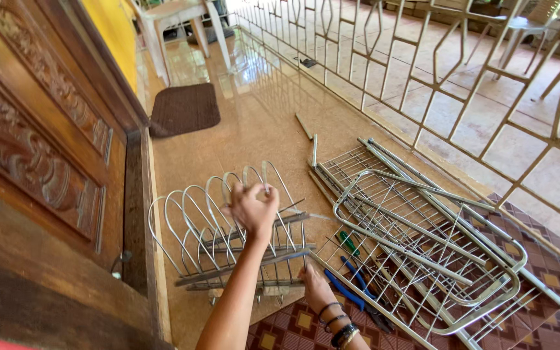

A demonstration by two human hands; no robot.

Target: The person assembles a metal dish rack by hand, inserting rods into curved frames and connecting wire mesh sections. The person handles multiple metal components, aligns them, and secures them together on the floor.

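Note:
A silver wire plate rack with several upright loops lies on the glossy tan floor, close to a carved wooden door. My left hand is closed around the top of one loop near the rack's right end. My right hand, with dark bracelets on its wrist, is lower down at the rack's right end, its fingers pinching the end of the base rail. Blue-handled pliers and a green-handled screwdriver lie just right of that hand, on the wire panels.
A pile of flat wire shelves and metal tubes lies to the right, partly on a patterned mat. Behind it runs a white metal grille. A brown doormat and a white plastic table are farther back.

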